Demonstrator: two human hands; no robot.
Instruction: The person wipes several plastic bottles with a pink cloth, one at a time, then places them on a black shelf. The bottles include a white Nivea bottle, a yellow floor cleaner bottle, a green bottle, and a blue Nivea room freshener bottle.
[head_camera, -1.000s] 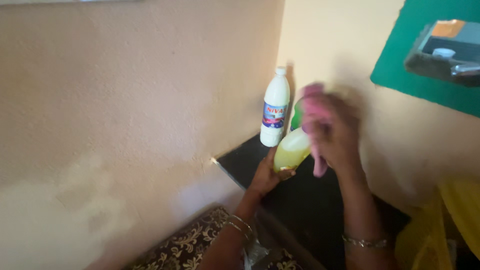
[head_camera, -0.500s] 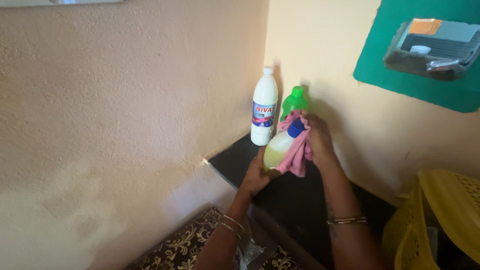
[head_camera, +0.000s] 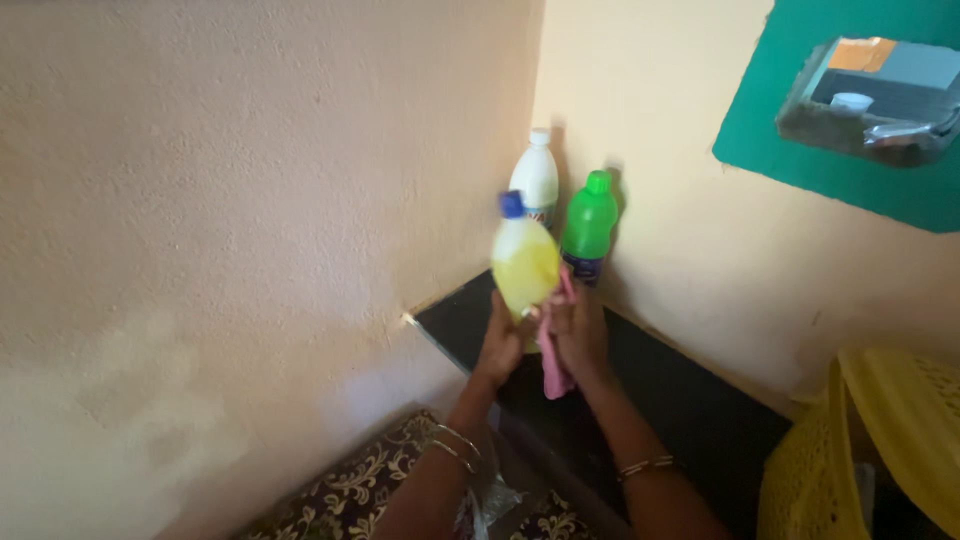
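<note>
I have raised the yellow bottle (head_camera: 526, 268) upright, cap up, my left hand (head_camera: 500, 345) gripping its base, right hand (head_camera: 580, 335) clutching the pink cloth (head_camera: 553, 372) beside it.

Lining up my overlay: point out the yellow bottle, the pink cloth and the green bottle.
yellow bottle (head_camera: 526, 268), head view, on its body.
pink cloth (head_camera: 553, 372), head view, on its hanging end.
green bottle (head_camera: 588, 228), head view, on its body.

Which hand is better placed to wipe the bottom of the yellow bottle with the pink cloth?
The right hand, probably. It holds the pink cloth right at the base of the yellow bottle. The left hand grips that base and keeps the bottle upright.
</note>
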